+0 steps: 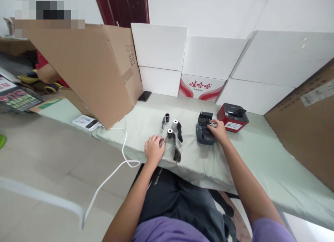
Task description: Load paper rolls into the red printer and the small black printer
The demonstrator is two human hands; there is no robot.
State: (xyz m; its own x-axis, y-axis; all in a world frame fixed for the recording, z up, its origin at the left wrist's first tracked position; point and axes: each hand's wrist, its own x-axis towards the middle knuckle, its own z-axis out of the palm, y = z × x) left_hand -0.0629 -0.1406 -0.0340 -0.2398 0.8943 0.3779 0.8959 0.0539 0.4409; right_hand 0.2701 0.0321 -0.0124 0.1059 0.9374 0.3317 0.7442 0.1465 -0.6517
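Observation:
My right hand (pixel 218 130) is at a small dark portable printer (pixel 205 137) whose lid stands up. Thumb and fingers grip it at the right side, near the hinge; the fingertips partly cover the inside. On the cloth by the table's front edge rests my left hand (pixel 154 150), its fingers loosely bent and apart, with no object visible in them. Just right of it stands a small paper roll (pixel 170 133) with a dark strip trailing off. Behind it are a white roll (pixel 175 124) and a smaller black roll (pixel 167 117), both with loose tails.
A red and black box-shaped device (pixel 233 117) stands right of the printer. White boxes (pixel 159 47) line the back, and a phone (pixel 144 96) lies before them. Large cartons (pixel 86 68) flank the table. At left are a white device (pixel 86 122) and its cable (pixel 124 144).

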